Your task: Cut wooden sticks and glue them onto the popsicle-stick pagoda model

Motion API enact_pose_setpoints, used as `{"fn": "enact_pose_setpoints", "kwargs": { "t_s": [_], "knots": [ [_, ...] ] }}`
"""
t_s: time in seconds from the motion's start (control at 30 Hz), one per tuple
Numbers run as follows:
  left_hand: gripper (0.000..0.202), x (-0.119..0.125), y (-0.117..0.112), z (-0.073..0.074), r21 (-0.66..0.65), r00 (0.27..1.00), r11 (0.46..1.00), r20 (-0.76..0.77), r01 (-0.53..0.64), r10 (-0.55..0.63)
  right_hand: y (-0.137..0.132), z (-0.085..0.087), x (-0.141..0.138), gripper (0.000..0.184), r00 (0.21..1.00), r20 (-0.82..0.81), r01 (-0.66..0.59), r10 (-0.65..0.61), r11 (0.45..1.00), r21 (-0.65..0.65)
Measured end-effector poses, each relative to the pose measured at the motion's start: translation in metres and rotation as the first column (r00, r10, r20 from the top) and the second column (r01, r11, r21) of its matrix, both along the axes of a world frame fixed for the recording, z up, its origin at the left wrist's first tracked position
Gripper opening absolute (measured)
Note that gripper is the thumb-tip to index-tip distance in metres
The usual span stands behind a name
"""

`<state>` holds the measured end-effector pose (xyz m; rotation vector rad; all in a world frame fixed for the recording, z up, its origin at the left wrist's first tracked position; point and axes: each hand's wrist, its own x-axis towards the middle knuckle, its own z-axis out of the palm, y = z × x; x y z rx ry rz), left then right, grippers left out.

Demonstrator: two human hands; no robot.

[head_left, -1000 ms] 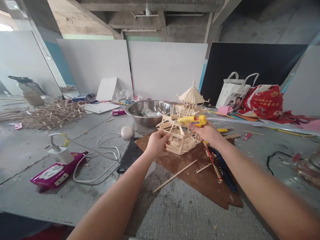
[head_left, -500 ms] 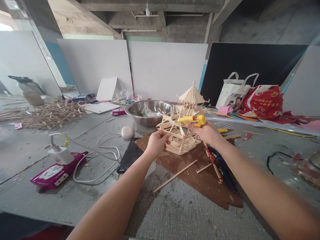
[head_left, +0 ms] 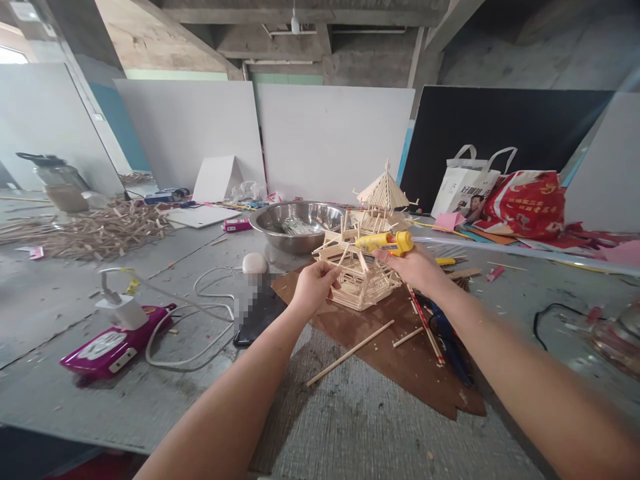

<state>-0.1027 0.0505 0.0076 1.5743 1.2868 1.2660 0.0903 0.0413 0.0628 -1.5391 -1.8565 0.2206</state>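
A many-sided model of thin wooden sticks (head_left: 363, 290) stands on a brown sheet (head_left: 400, 353). At its left side, my left hand (head_left: 315, 283) pinches a thin wooden stick (head_left: 345, 255) that leans up against the frame. My right hand (head_left: 413, 263) is wrapped round a yellow glue gun (head_left: 383, 242), its nozzle pointing left over the top of the model. A long clear glue stick (head_left: 500, 245) trails from the gun's back. Behind stands a stick tower with a pointed roof (head_left: 383, 193).
A steel bowl (head_left: 265, 223) stands behind the model. To the left lie a black phone (head_left: 263, 320), a purple power strip (head_left: 95, 347) with a white cable and a heap of sticks (head_left: 110, 230). Blue-handled pliers (head_left: 453, 353) and loose sticks (head_left: 350, 353) lie close by on the right and in front.
Almost nothing differs. Both hands, the glue gun and the model stay in nearly the same place.
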Motion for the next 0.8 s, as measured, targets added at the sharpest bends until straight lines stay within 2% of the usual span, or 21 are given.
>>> {"fn": "enact_pose_setpoints", "kwargs": {
  "t_s": [0.4, 0.8],
  "knots": [
    [0.022, 0.0017, -0.0022, 0.0028, 0.014, 0.999, 0.999, -0.031, -0.04, 0.04, 0.0024, -0.0006, -0.0002, 0.039, 1.0, 0.013, 0.012, -0.012, 1.0, 0.003],
    [0.028, -0.0009, -0.0012, -0.0008, 0.018, 1.0, 1.0, -0.013, -0.017, 0.018, -0.0001, 0.0004, -0.0007, 0.043, 1.0, -0.001, 0.026, -0.026, 0.999, -0.023]
  ]
}}
